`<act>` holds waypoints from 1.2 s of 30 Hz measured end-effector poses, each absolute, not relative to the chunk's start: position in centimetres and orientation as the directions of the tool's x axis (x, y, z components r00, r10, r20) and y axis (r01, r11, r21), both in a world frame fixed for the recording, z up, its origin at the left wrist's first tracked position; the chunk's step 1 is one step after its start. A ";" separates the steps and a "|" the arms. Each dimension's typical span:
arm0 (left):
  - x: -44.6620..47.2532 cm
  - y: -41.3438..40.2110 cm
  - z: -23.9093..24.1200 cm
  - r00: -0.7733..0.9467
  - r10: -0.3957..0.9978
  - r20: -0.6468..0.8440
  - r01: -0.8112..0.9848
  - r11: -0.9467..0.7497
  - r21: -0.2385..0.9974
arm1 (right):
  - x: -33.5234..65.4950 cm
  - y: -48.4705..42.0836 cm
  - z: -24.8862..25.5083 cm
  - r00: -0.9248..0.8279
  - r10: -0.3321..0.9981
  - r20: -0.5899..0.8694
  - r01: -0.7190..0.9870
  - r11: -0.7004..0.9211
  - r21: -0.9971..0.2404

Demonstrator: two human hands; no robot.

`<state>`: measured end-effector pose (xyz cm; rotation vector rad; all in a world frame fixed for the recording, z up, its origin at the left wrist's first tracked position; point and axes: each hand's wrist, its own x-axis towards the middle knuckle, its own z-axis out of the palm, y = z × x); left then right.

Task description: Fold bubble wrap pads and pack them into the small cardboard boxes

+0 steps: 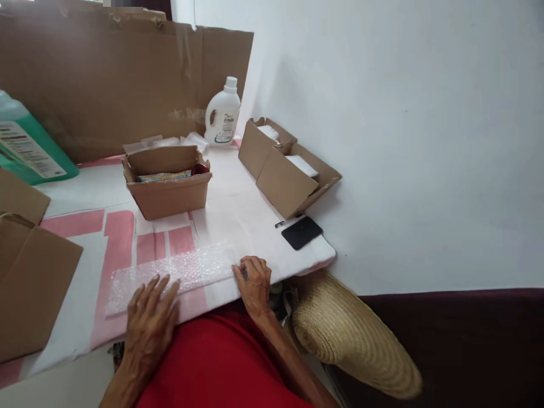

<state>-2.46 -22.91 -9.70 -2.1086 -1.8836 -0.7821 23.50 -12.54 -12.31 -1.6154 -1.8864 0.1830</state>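
A long strip of clear bubble wrap (198,268) lies along the front edge of the table. My left hand (151,317) rests on the left part of the strip, fingers stretched out and a little apart. At the strip's right end, my right hand (254,283) is closed, with curled fingers and the thumb at the wrap's edge. A small dark greyish patch shows between that thumb and the fingers; I cannot make out what it is.
Behind the wrap stands an open cardboard box (174,195) with packets inside. Two joined cardboard boxes (283,184) holding white items, a black phone (302,232), a white jug (224,116), a green liquid bottle (38,147) and cardboard (38,289) surround it. A straw hat (348,334) hangs low right.
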 end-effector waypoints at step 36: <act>-1.2 -23.5 -11.8 0.101 0.973 0.209 0.993 -0.112 0.041 | 20.2 -16.0 -12.6 -0.733 0.578 0.358 0.439 0.805 -0.400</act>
